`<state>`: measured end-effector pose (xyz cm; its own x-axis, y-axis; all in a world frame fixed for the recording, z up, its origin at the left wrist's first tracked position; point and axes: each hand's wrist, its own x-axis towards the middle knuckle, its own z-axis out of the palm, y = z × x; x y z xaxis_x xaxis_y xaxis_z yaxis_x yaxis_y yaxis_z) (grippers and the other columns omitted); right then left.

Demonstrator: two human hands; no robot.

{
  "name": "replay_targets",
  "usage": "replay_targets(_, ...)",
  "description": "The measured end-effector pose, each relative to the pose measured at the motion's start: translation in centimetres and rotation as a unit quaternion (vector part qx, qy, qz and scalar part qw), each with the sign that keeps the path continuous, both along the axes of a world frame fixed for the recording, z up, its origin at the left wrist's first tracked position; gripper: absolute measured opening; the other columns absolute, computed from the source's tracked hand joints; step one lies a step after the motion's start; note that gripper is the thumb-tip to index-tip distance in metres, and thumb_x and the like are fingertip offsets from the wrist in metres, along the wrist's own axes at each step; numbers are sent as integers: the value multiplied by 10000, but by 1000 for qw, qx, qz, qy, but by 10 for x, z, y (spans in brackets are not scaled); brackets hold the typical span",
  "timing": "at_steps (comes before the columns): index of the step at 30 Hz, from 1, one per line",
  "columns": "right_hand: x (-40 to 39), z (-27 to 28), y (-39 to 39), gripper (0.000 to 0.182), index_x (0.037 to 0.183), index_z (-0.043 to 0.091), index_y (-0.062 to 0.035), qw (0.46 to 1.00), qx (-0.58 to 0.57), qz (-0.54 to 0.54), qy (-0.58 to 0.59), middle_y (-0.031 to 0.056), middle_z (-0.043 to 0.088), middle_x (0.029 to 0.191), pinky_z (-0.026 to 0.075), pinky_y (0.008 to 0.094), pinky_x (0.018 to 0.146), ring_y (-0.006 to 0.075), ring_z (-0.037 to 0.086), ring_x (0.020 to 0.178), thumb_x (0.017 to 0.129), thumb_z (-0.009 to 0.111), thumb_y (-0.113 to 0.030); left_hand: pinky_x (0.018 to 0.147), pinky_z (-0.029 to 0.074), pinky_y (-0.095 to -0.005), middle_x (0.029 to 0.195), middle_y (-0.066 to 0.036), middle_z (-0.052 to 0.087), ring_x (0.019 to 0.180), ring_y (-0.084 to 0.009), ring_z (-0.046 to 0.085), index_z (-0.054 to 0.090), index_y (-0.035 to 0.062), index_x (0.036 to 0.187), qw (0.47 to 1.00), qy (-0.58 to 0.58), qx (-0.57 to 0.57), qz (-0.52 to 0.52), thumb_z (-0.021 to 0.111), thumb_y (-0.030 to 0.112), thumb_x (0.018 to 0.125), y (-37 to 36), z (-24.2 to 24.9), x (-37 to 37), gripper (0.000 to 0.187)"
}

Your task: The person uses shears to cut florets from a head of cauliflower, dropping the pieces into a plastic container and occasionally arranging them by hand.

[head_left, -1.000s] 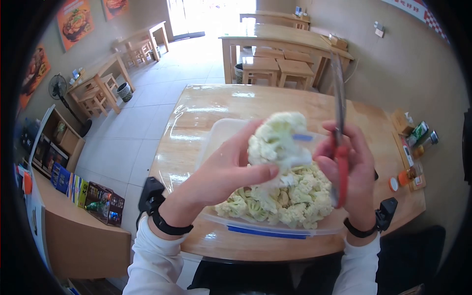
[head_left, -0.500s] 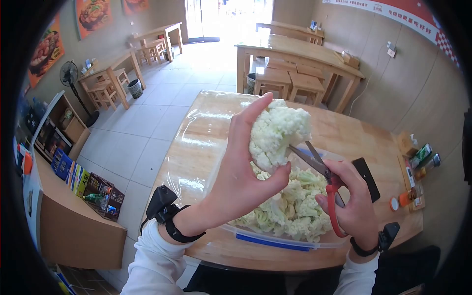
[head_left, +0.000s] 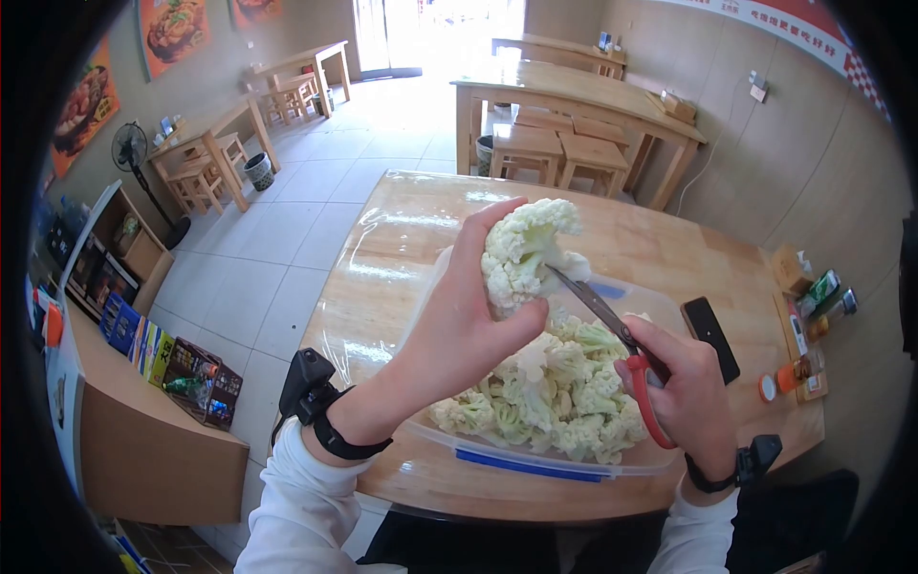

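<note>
My left hand (head_left: pixel 469 330) is wrapped around a white cauliflower head (head_left: pixel 521 251), held up above the table. In my right hand (head_left: pixel 687 392) is a pair of red-handled scissors (head_left: pixel 599 308), its blades nearly together and their tips against the right side of the cauliflower. Pale stem shows where that side is cut into. Below both hands, a clear plastic container (head_left: pixel 650 470) with blue clips holds a heap of cut florets (head_left: pixel 588 407). A blurred pale piece (head_left: pixel 529 362) appears just over the heap, under my left thumb.
The container stands on a wooden table (head_left: pixel 373 277). A black phone (head_left: pixel 710 340) lies right of my right hand. Along the right edge are an orange-labelled jar (head_left: pixel 790 377), bottles (head_left: pixel 820 289) and a tissue box (head_left: pixel 790 270). Another table with stools (head_left: pixel 526 148) stands beyond.
The scissor blades have closed from a wider spread. The cauliflower has turned and lowered slightly, and its right side now shows a gap with bare stem.
</note>
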<state>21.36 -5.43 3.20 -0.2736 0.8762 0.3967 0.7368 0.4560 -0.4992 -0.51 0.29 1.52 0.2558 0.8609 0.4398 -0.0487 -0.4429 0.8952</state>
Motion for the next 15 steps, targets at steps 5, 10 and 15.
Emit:
replay_targets(5, 6, 11, -6, 311, 1050, 598, -21, 998, -51, 13, -31, 157, 597, 712, 461, 320, 555, 270, 584, 619, 746, 655, -53, 883, 423, -317, 1152, -143, 469, 1042, -198, 492, 304, 47, 1320, 999, 39, 11, 11, 581, 64, 743, 2, 4, -3, 640)
replay_targets(10, 24, 33, -20, 323, 1044, 589, -14, 991, -116, -44, 52, 57, 619, 706, 464, 242, 589, 151, 576, 615, 733, 672, 5, 862, 442, -290, 1169, -109, 464, 1052, -161, 487, 310, 52, 1323, 991, -86, -95, -32, 579, 53, 746, -8, 13, -5, 636)
replay_targets(15, -9, 3, -2, 614, 1184, 456, -26, 966, -32, 67, 249, 48, 529, 972, 449, 219, 789, 90, 526, 874, 660, 776, -6, 935, 397, -299, 1214, -105, 431, 1129, -173, 451, 279, 39, 1351, 993, -7, -57, -105, 602, 44, 752, -27, 4, 14, 681)
